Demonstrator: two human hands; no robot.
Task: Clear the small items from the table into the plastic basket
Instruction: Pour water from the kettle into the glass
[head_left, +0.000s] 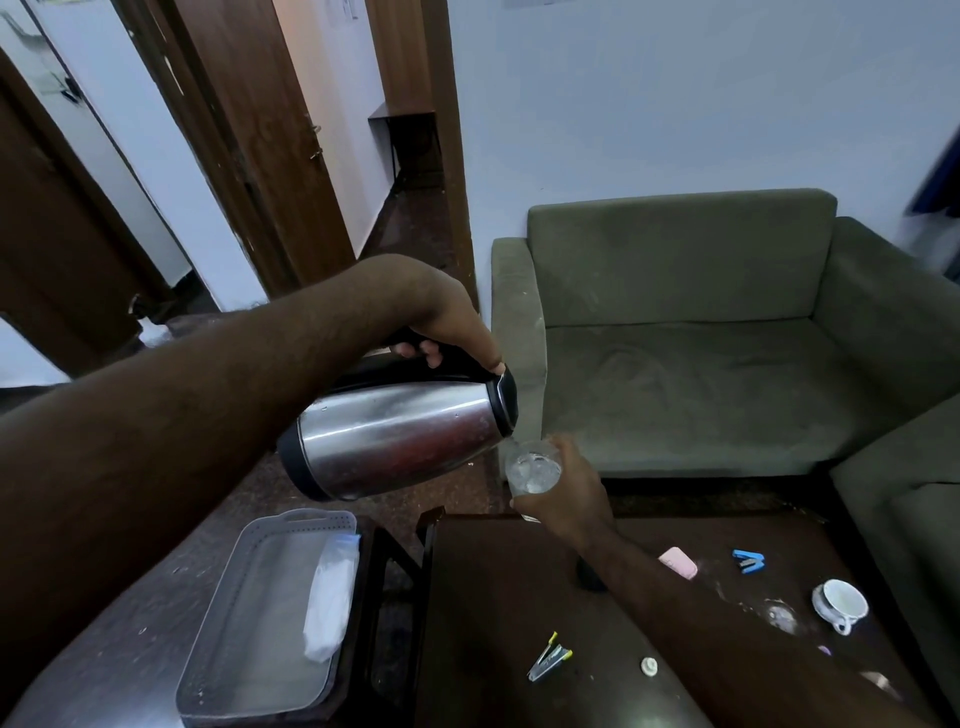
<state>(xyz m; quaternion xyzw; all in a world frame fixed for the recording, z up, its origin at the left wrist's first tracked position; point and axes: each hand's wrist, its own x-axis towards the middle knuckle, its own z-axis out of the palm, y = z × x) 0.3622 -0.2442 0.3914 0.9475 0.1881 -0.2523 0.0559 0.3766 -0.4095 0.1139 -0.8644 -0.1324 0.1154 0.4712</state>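
My left hand (447, 325) grips the black handle of a steel kettle (395, 436), tilted spout-down over a clear glass (532, 470) that my right hand (566, 493) holds above the dark table (493, 623). On the table lie a pink eraser-like block (678, 562), a blue stapler (749, 561), a white cup on a saucer (841, 603), a yellow-tipped metal clip (549, 662) and a small white cap (649, 666). The translucent plastic basket (244, 623) sits on a low stand to the left, with a plastic bag (330, 603) inside.
A green sofa (701, 338) stands behind the table and wraps round the right side. Part of a dark object (589, 574) shows under my right forearm. White smears (779, 616) mark the table near the cup. A wooden door and corridor lie at back left.
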